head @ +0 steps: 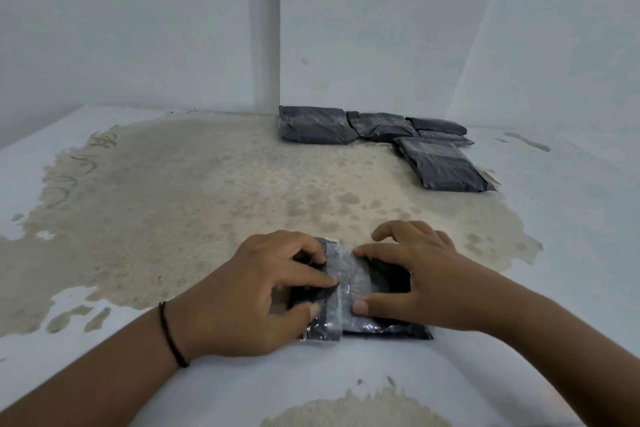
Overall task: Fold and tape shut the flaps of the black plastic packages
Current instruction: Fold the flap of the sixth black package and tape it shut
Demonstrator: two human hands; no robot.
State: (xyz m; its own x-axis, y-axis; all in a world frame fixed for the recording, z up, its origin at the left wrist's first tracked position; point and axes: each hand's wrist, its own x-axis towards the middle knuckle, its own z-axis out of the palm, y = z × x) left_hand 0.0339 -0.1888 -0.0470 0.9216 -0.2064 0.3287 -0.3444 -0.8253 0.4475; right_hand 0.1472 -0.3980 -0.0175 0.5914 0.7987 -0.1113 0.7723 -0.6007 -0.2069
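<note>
A black plastic package (349,291) lies flat on the worn surface near the front, with a shiny strip of clear tape (341,282) running down its middle. My left hand (256,291) lies on its left half, fingertips and thumb pressing along the tape's left edge. My right hand (419,281) covers the right half, forefinger and thumb pressing at the tape's right edge. Both hands hide much of the package.
Several black wrapped packages (317,125) lie at the back against the wall, one (441,165) nearer and angled to the right. A vertical wall corner (273,45) stands behind them. The surface (173,201) is white with a large worn beige patch.
</note>
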